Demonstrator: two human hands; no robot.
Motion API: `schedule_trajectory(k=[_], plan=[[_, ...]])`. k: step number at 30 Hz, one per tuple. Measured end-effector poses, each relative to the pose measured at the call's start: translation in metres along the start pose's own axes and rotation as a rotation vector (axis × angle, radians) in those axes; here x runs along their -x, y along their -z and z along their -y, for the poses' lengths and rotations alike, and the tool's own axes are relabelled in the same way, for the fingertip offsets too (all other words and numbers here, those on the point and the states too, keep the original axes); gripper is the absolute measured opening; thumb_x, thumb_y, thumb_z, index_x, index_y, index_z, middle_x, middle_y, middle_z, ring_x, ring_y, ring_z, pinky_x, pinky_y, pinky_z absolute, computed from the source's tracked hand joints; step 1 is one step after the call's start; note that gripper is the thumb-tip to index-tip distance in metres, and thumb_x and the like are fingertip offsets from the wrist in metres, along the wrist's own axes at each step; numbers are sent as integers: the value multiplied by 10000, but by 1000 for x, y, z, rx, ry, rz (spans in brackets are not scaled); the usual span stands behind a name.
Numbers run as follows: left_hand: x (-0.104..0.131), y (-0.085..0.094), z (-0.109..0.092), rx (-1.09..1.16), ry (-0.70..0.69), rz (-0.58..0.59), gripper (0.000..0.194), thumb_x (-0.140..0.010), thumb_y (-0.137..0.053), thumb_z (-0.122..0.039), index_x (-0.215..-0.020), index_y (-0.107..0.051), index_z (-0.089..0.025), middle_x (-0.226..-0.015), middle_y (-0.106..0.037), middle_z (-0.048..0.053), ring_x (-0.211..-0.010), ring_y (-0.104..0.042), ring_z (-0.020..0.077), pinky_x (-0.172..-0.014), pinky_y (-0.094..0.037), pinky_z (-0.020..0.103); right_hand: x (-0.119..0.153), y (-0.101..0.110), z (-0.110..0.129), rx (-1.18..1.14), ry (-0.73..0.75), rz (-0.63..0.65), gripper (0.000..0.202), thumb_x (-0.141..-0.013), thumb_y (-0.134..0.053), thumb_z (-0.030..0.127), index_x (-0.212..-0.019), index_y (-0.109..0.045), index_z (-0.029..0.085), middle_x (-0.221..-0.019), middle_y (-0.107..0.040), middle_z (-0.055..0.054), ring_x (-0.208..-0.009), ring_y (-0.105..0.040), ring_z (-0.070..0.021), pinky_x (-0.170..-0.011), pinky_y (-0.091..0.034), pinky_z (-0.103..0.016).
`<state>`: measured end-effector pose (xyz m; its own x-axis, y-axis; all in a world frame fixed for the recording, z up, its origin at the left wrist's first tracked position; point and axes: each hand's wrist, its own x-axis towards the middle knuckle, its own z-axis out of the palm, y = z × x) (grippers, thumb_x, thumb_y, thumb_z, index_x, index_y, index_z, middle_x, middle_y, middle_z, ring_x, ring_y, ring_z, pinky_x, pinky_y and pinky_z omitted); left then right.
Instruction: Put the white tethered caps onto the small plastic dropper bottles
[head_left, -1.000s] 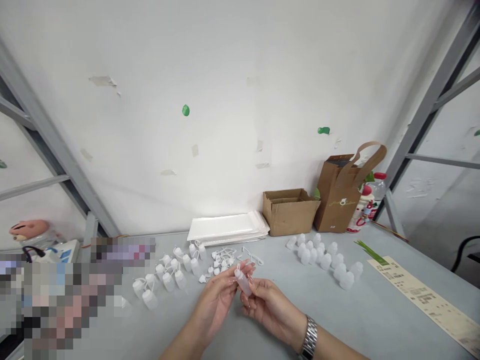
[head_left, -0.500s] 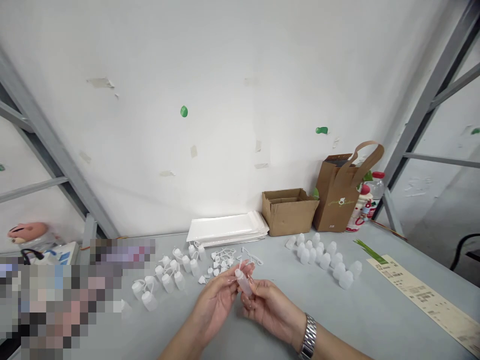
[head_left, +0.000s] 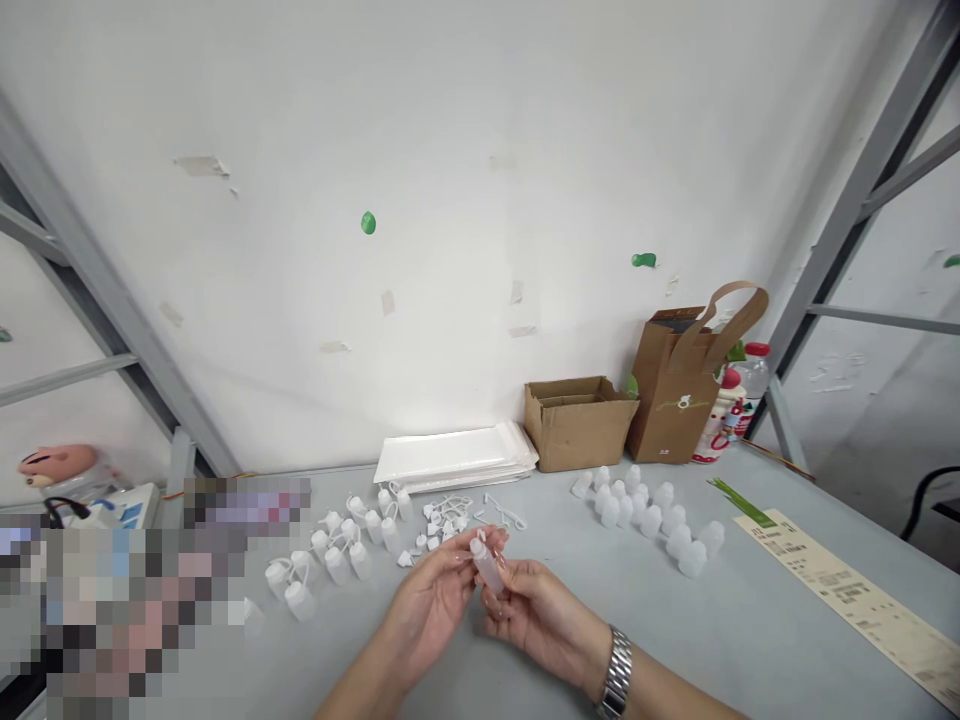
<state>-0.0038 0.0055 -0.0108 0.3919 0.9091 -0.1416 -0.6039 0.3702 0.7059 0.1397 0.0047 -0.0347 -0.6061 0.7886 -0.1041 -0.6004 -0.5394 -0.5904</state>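
Between both hands, near the middle of the table, a small translucent plastic bottle (head_left: 489,570) is held tilted, its neck up and to the left. My right hand (head_left: 544,615) pinches the bottle's body between thumb and fingers. The fingers of my left hand (head_left: 431,605) close round its neck, where a small white piece shows; its exact shape is partly hidden by the fingertips. Just behind the hands lies a heap of small white caps with straps (head_left: 450,515). On the left stand several bottles with strapped caps (head_left: 335,565); on the right, several capless bottles (head_left: 651,520).
White padded envelopes (head_left: 450,458) lie stacked against the wall. Beside them stand an open cardboard box (head_left: 581,435), a brown paper bag (head_left: 671,410) and a red-capped bottle (head_left: 754,375). A long printed paper strip (head_left: 840,590) lies along the right side of the table (head_left: 600,570).
Both hands stay almost where they were, with the bottle between them. The left fingertips shift slightly at the bottle's neck.
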Motion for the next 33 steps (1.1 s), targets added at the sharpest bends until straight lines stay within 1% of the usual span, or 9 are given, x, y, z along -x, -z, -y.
schedule_trajectory(k=[4,7,9,12,15,20,23,27,33], plan=[[1,-4,-2,-1,-14,-18,269,-769,-500,-115,-991,-651,-128,-1072,-664,98,-1082,-547,199,-949,-379,293,1,-4,1,68,35,-23,283,-715,-692,349,-650,-603,88,-525,-566,-16,-484,-464,-80,-594,-358,-254],[1,-8,-2,-23,-46,-52,272,-779,-516,-145,-1024,-635,-134,-1086,-656,107,-994,-588,199,-825,-455,284,2,-8,3,178,103,-50,341,-732,-661,420,-756,-635,81,-611,-631,-64,-539,-531,-105,-601,-373,-250],[1,-9,-2,-42,-81,-81,262,-775,-529,-156,-1014,-636,-136,-1072,-659,114,-936,-606,200,-741,-478,276,2,-11,5,236,144,-62,350,-732,-655,437,-779,-642,91,-643,-643,-64,-551,-538,-102,-608,-385,-246],[1,-9,-2,-50,-112,-121,241,-764,-551,-155,-987,-644,-145,-1050,-667,111,-931,-608,196,-700,-479,258,3,-13,6,312,186,-72,318,-715,-677,419,-757,-643,106,-683,-646,-48,-559,-531,-91,-616,-399,-240],[2,-8,-2,-52,-95,-124,246,-757,-562,-180,-985,-649,-152,-1059,-666,113,-1003,-585,216,-733,-477,272,3,-13,6,417,204,-71,286,-708,-688,394,-758,-631,119,-694,-641,-33,-563,-532,-94,-608,-406,-244],[6,-10,-3,-90,-96,-66,316,-701,-616,-244,-1004,-658,-164,-1133,-637,117,-1157,-487,278,-824,-457,324,0,-10,3,570,262,-91,307,-702,-673,433,-758,-567,150,-657,-613,-11,-563,-539,-123,-582,-431,-276],[7,-12,0,-235,-129,-107,350,-663,-684,-251,-1004,-662,-177,-1132,-640,121,-1150,-495,292,-836,-453,335,-1,-7,-2,605,321,-115,315,-679,-690,434,-757,-534,171,-682,-587,3,-621,-532,-132,-594,-433,-275],[7,-12,5,-365,-201,-122,358,-642,-718,-303,-981,-673,-195,-1103,-658,111,-1108,-532,288,-909,-424,374,0,-3,-7,767,403,-239,278,-688,-692,398,-782,-558,173,-707,-553,17,-654,-499,-126,-650,-412,-273],[8,-14,2,-360,-168,-129,372,-688,-670,-304,-1041,-652,-189,-1151,-632,115,-1128,-514,288,-896,-411,364,1,-8,-4,737,330,-190,333,-714,-627,486,-812,-596,169,-745,-585,-12,-617,-517,-136,-628,-429,-289]])
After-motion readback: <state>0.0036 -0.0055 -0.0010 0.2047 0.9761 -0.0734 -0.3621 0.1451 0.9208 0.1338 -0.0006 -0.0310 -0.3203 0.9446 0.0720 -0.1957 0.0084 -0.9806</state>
